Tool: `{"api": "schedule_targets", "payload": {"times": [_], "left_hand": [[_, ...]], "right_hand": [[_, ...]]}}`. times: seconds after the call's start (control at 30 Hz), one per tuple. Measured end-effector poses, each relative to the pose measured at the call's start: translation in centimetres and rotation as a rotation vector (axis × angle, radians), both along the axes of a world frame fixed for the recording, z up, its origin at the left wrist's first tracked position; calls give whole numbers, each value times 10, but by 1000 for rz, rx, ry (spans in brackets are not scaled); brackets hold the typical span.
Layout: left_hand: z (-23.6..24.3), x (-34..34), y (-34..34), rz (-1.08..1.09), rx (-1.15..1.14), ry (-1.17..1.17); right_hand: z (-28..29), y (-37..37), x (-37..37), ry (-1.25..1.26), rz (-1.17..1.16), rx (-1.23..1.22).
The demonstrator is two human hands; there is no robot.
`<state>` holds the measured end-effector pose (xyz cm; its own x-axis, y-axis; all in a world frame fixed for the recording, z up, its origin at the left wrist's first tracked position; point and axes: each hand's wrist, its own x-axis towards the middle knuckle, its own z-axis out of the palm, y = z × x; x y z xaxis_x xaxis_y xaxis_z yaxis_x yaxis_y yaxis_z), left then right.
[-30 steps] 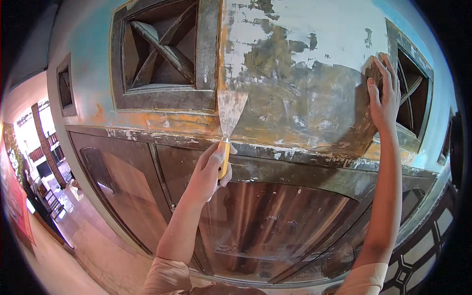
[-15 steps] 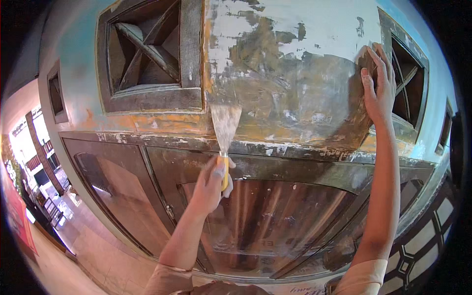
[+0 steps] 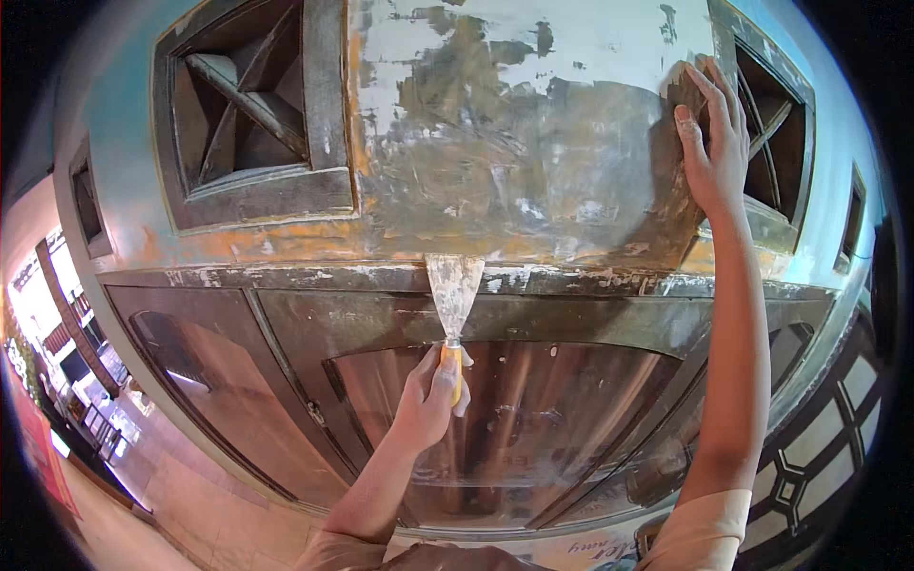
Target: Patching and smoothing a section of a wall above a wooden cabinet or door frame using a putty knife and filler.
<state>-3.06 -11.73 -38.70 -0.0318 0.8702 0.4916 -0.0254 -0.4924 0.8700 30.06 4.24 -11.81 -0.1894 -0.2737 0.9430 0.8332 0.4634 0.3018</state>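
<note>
My left hand (image 3: 430,395) is wrapped round the yellow handle of a putty knife (image 3: 454,300), its pale, smeared blade pointing up. The blade's wide edge lies at the top of the dark wooden door frame (image 3: 362,283), just below the wall. That wall (image 3: 505,162) has a worn brown-grey patch with flaking white paint above and orange streaks along its lower edge. My right hand (image 3: 716,143) rests against the wall with its fingers stretched upward, beside the right vent opening, and holds nothing.
Square vents with crossed slats flank the patch, a left vent (image 3: 243,109) and a right vent (image 3: 773,133). Below are glazed wooden door panels (image 3: 514,419) showing reflections. A tiled floor (image 3: 190,485) lies at the lower left, and a dark patterned grille (image 3: 809,466) at the lower right.
The putty knife in my left hand has moved down, from the wall's lower part to the door frame's top edge. My right hand stays on the wall; the view has shifted slightly.
</note>
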Motion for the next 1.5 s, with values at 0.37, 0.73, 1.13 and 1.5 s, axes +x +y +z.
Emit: {"api": "schedule_targets", "payload": {"times": [0.37, 0.73, 1.13, 1.5], "left_hand": [[-3, -6, -3, 79, -48, 80], [83, -103, -21, 418, 86, 277], [92, -104, -17, 580, 234, 351], [87, -84, -18, 590, 304, 461]], "right_hand": [[-1, -1, 0, -12, -56, 42], [0, -3, 2, -40, -19, 42], [-1, -8, 2, -62, 31, 15], [-5, -22, -4, 11, 74, -97]]}}
